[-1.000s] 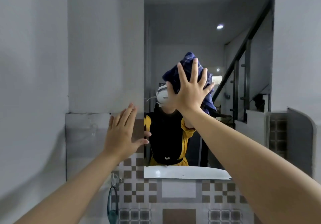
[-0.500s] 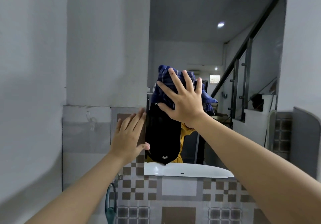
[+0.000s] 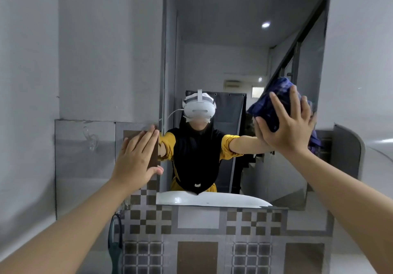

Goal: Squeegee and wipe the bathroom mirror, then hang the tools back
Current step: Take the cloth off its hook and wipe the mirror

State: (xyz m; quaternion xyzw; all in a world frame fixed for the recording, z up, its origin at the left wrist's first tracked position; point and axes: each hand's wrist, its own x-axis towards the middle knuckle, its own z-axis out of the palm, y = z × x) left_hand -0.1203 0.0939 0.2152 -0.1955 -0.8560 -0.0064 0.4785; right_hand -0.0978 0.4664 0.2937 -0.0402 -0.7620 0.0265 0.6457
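Observation:
The bathroom mirror [image 3: 223, 50] fills the upper middle of the head view, set in a grey wall. My right hand [image 3: 287, 129] presses a dark blue checked cloth [image 3: 270, 103] flat against the glass near the mirror's right edge, fingers spread over it. My left hand [image 3: 136, 157] lies flat and open on the tiled wall at the mirror's left edge, thumb touching the frame. A dark green squeegee handle [image 3: 114, 244] hangs on the tiles low down on the left.
A clear suction hook [image 3: 91, 140] sticks to the grey panel left of the mirror. Patterned brown and grey tiles [image 3: 197, 237] run below the mirror. The white basin and a person wearing a headset show only as reflections in the glass.
My right hand has swept the cloth from the mirror's middle over to its right edge. The left hand stays planted at the left edge. The view has shifted slightly.

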